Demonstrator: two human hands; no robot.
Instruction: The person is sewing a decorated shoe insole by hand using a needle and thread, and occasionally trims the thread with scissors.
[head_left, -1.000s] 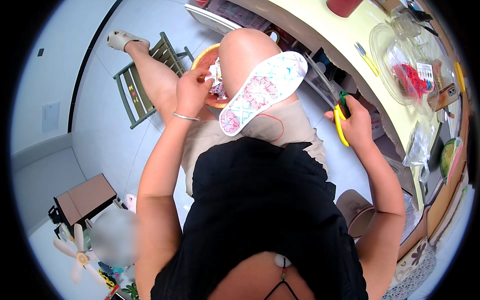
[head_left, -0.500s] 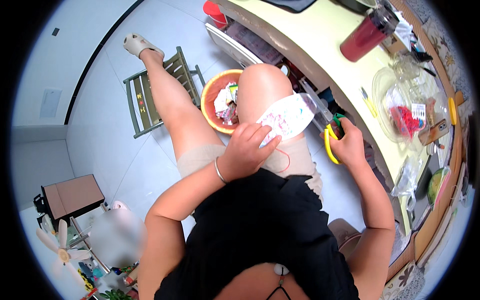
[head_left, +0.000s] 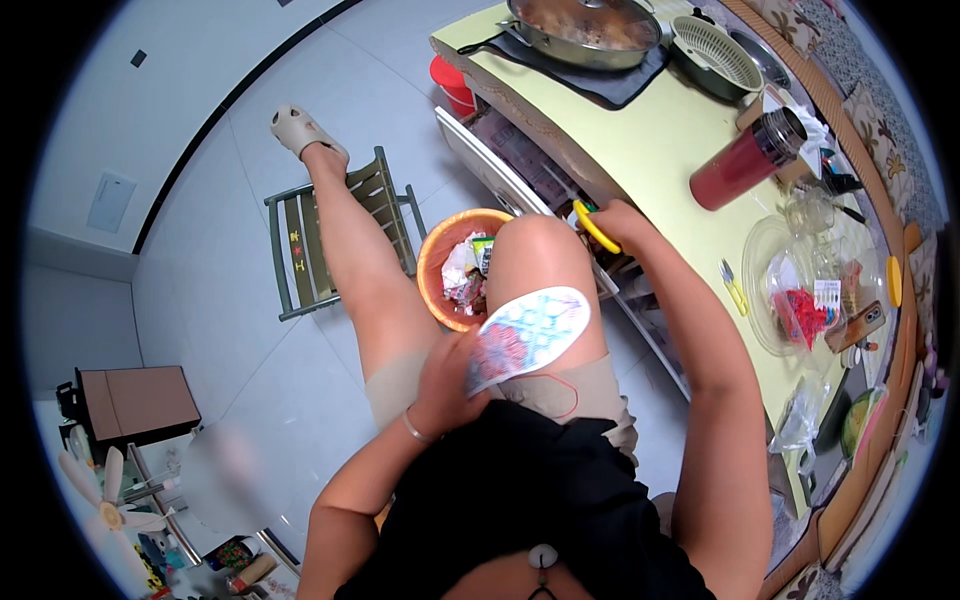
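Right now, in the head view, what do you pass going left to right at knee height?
Green slatted stool → orange waste basket → patterned insole held by the left hand → yellow-handled scissors in the right hand → red flask → clear glass bowl.

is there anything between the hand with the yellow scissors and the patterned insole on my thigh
Nothing visible. The right hand holds the yellow scissors beside the raised knee; the insole lies lower on that thigh, held by the left hand, with only bare skin between.

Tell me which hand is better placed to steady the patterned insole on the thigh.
Left. The left hand already grips the insole lying on the thigh, while the right hand holds yellow-handled scissors out near the drawer.
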